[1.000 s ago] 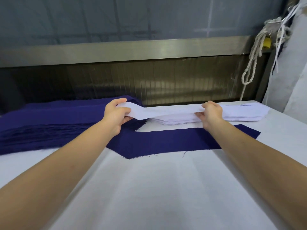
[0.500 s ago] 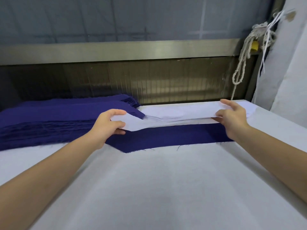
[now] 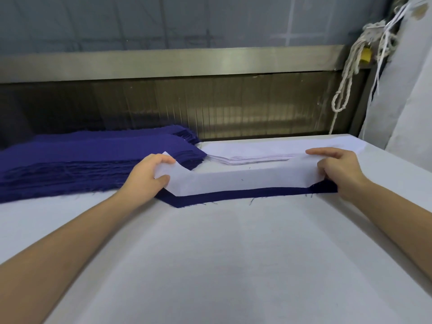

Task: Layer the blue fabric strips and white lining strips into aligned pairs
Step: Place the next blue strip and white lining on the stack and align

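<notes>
**Lining strip positioned over blue strip**

Your left hand (image 3: 149, 176) grips the left end of the white lining strip (image 3: 245, 180). Your right hand (image 3: 339, 171) grips its right end. The strip spans between both hands and covers most of the blue fabric strip (image 3: 233, 196) on the desk (image 3: 233, 253). A narrow blue band shows along the near edge. The blue stack (image 3: 81, 164) lies behind your left hand.

left hand (image 3: 149, 176): bare | right hand (image 3: 339, 171): bare | left forearm (image 3: 70, 242): bare skin to frame edge | right forearm (image 3: 397, 218): bare skin to frame edge
</notes>
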Demonstrator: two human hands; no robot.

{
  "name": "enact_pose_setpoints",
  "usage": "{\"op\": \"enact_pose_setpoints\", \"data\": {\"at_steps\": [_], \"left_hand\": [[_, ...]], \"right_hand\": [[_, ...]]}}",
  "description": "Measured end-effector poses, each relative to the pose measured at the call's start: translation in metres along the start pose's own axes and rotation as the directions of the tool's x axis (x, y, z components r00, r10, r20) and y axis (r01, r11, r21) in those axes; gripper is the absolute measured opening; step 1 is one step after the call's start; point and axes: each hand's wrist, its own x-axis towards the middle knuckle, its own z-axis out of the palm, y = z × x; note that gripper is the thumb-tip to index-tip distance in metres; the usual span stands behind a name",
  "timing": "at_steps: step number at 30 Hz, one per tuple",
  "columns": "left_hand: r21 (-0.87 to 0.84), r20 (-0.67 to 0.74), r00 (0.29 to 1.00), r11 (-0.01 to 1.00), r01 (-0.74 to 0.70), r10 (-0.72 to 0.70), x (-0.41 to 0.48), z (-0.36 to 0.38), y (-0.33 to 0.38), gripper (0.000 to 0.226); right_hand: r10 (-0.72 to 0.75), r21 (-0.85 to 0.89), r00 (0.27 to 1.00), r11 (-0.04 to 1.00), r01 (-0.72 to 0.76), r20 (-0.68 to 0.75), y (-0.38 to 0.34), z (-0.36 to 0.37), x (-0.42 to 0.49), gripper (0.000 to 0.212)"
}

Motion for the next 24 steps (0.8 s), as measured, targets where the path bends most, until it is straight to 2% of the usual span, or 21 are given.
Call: {"op": "enact_pose_setpoints", "data": {"at_steps": [4, 6, 9, 12, 19, 24], "left_hand": [[0.028, -0.014, 1.000, 0.999, 0.017, -0.017, 0.001, -0.002, -0.002, 0.040], [0.031, -0.010, 1.000, 0.999, 0.025, -0.025, 0.002, -0.003, -0.004, 0.039], [0.079, 0.041, 0.999, 0.997, 0.005, -0.009, 0.002, -0.003, -0.006, 0.038], [0.121, 0.087, 0.996, 0.992, -0.033, 0.022, 0.002, -0.003, -0.008, 0.037], [0.142, 0.108, 0.993, 0.988, -0.055, 0.040, 0.001, -0.005, -0.006, 0.037], [0.142, 0.120, 0.990, 0.986, -0.088, 0.071, 0.000, -0.006, -0.006, 0.033]], "right_hand": [[0.026, -0.053, 0.999, 0.998, -0.024, 0.042, 0.001, -0.004, 0.002, 0.045], [0.039, -0.080, 0.997, 0.996, -0.034, 0.067, 0.001, -0.006, 0.003, 0.035], [-0.006, -0.154, 0.997, 0.988, 0.018, 0.078, 0.001, -0.010, 0.003, 0.017], [-0.054, -0.238, 0.996, 0.969, 0.070, 0.073, 0.004, -0.012, 0.005, 0.014], [-0.056, -0.175, 0.994, 0.982, 0.072, 0.096, 0.004, -0.019, 0.006, 0.036], [-0.057, -0.136, 0.995, 0.988, 0.069, 0.084, 0.002, -0.020, 0.006, 0.039]]}}
